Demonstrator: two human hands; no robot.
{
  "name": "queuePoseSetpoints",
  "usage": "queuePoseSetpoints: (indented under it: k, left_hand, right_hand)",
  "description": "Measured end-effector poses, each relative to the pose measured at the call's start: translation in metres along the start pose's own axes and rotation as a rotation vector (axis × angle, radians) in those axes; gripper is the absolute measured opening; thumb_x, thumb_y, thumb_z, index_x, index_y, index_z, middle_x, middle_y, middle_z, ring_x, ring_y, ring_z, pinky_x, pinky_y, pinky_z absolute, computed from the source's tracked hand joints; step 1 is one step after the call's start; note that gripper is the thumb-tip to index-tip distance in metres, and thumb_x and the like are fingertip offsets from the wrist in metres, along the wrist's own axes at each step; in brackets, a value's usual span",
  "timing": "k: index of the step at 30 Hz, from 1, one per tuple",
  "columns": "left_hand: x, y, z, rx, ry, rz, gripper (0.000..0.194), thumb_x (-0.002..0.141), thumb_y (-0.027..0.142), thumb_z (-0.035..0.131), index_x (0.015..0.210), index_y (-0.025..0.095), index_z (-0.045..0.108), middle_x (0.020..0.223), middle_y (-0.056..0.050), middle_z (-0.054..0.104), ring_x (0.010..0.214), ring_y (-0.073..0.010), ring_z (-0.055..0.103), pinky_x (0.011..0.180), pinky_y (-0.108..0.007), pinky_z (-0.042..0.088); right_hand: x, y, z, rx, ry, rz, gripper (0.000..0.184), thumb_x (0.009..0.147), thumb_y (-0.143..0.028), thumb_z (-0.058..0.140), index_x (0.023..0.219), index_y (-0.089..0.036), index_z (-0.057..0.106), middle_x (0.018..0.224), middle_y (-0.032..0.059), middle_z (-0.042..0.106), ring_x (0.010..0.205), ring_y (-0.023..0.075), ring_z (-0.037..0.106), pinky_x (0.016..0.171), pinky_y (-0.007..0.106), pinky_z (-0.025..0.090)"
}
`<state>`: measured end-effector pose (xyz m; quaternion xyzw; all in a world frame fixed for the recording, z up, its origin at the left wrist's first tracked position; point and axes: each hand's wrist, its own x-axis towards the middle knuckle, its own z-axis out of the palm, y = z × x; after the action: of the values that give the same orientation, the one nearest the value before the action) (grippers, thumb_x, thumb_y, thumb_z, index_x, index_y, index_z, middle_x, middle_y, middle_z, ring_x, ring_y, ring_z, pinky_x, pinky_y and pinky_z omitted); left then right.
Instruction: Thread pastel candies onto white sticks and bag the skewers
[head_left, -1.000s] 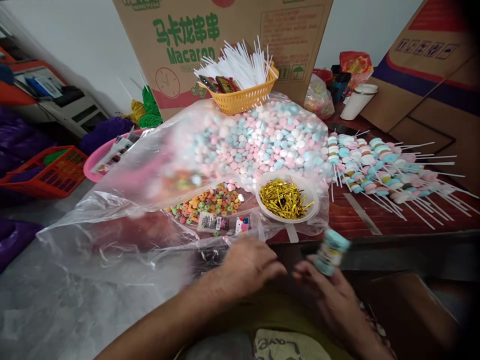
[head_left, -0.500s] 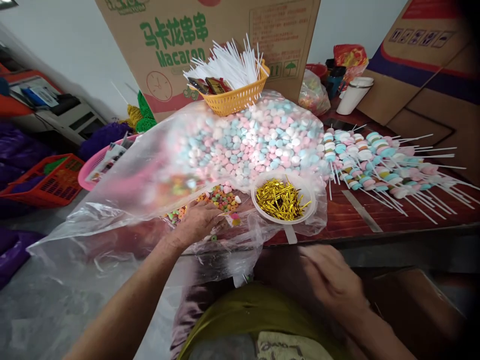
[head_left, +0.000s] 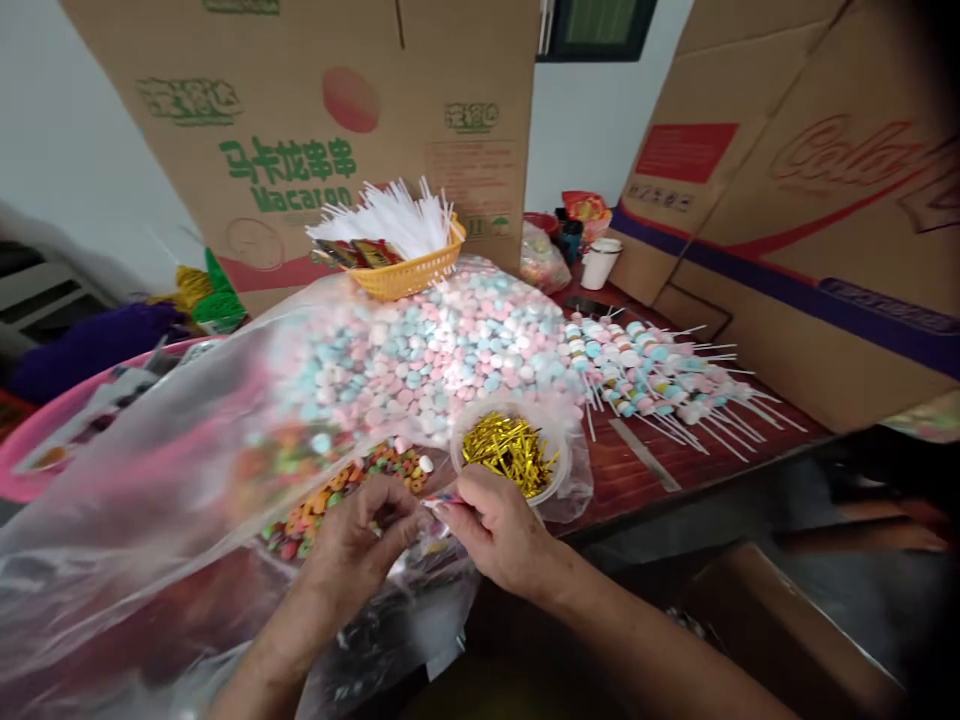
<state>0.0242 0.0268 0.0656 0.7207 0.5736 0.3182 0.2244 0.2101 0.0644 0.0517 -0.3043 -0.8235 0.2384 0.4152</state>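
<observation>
My left hand (head_left: 360, 535) and my right hand (head_left: 495, 530) meet at the table's front edge, both pinching a small clear packet (head_left: 439, 500) with pink and white print. They are right below a white bowl (head_left: 469, 440) of gold twist ties (head_left: 510, 455). Just left of my hands lies a heap of coloured ring candies (head_left: 330, 495) under clear plastic. Behind them a big clear plastic bag (head_left: 150, 500) holds a mound of pink, blue and white candies (head_left: 435, 350).
Finished candy skewers (head_left: 645, 375) lie in a row on the red table (head_left: 637, 470) at the right. A yellow basket (head_left: 409, 275) of white sticks stands behind the mound. Cardboard boxes (head_left: 300, 130) wall in the back and right. A pink basin (head_left: 45, 440) sits left.
My right hand has let go of the candy stack it held and come up to the table edge. My left hand drew back from the ring candies; both now grip the small packet.
</observation>
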Motion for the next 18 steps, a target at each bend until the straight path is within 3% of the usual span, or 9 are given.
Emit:
queuePoseSetpoints:
  k: [3, 5, 8, 11, 13, 15, 18]
  left_hand:
    - [0.010, 0.006, 0.020, -0.050, -0.047, 0.115, 0.022, 0.085, 0.033, 0.054, 0.068, 0.018, 0.056, 0.057, 0.004, 0.057, 0.051, -0.0093, 0.053, 0.049, -0.017, 0.041]
    - [0.018, 0.012, 0.025, -0.061, -0.129, 0.213, 0.021, 0.086, 0.031, 0.052, 0.070, 0.019, 0.059, 0.059, 0.004, 0.059, 0.053, -0.0090, 0.055, 0.050, -0.016, 0.042]
    - [0.028, 0.017, 0.027, -0.009, -0.156, 0.291, 0.018, 0.086, 0.033, 0.052, 0.080, 0.023, 0.065, 0.075, 0.001, 0.069, 0.068, -0.0132, 0.064, 0.060, -0.019, 0.049]
    - [0.029, 0.016, 0.037, 0.043, 0.023, 0.193, 0.027, 0.077, 0.042, 0.062, 0.096, 0.024, 0.066, 0.093, -0.004, 0.071, 0.082, -0.0206, 0.066, 0.068, -0.026, 0.054]
    - [0.027, 0.013, 0.049, -0.070, 0.050, 0.056, 0.028, 0.078, 0.044, 0.061, 0.093, 0.020, 0.064, 0.083, -0.004, 0.071, 0.072, -0.0187, 0.066, 0.061, -0.025, 0.054]
    - [0.025, 0.010, 0.057, -0.205, 0.002, -0.019, 0.023, 0.083, 0.041, 0.055, 0.081, 0.019, 0.062, 0.068, -0.001, 0.067, 0.059, -0.0141, 0.063, 0.054, -0.021, 0.051]
    - [0.026, 0.006, 0.055, -0.175, 0.105, 0.032, 0.021, 0.083, 0.035, 0.057, 0.071, 0.018, 0.062, 0.061, 0.002, 0.063, 0.054, -0.0105, 0.059, 0.051, -0.017, 0.048]
  right_hand:
    - [-0.010, 0.001, -0.021, -0.018, -0.010, 0.063, 0.008, 0.083, -0.019, 0.050, 0.075, -0.018, 0.048, 0.077, 0.0033, 0.053, 0.075, 0.0148, 0.048, 0.066, 0.026, 0.037]
    - [-0.012, 0.004, -0.033, -0.019, -0.072, 0.023, 0.004, 0.084, -0.018, 0.049, 0.080, -0.017, 0.049, 0.080, 0.0038, 0.055, 0.076, 0.0144, 0.049, 0.067, 0.025, 0.037]
    - [-0.013, 0.013, -0.041, -0.101, -0.040, -0.013, 0.020, 0.089, -0.020, 0.041, 0.069, -0.019, 0.044, 0.067, 0.0006, 0.050, 0.064, 0.0123, 0.045, 0.058, 0.024, 0.033]
    - [-0.017, 0.021, -0.034, -0.224, 0.102, 0.007, 0.028, 0.092, -0.024, 0.036, 0.065, -0.020, 0.039, 0.062, -0.0002, 0.047, 0.058, 0.0115, 0.041, 0.054, 0.024, 0.030]
    - [-0.018, 0.026, -0.025, -0.284, 0.161, -0.015, 0.031, 0.093, -0.026, 0.033, 0.063, -0.020, 0.040, 0.060, -0.0002, 0.047, 0.057, 0.0114, 0.041, 0.054, 0.025, 0.030]
    - [-0.014, 0.034, -0.024, -0.328, 0.181, -0.025, 0.036, 0.094, -0.029, 0.032, 0.059, -0.020, 0.039, 0.055, -0.0013, 0.044, 0.053, 0.0107, 0.039, 0.052, 0.025, 0.029]
    - [0.011, 0.055, -0.053, -0.424, 0.168, 0.098, 0.044, 0.095, -0.034, 0.032, 0.053, -0.019, 0.038, 0.048, -0.0033, 0.039, 0.046, 0.0087, 0.036, 0.048, 0.023, 0.028]
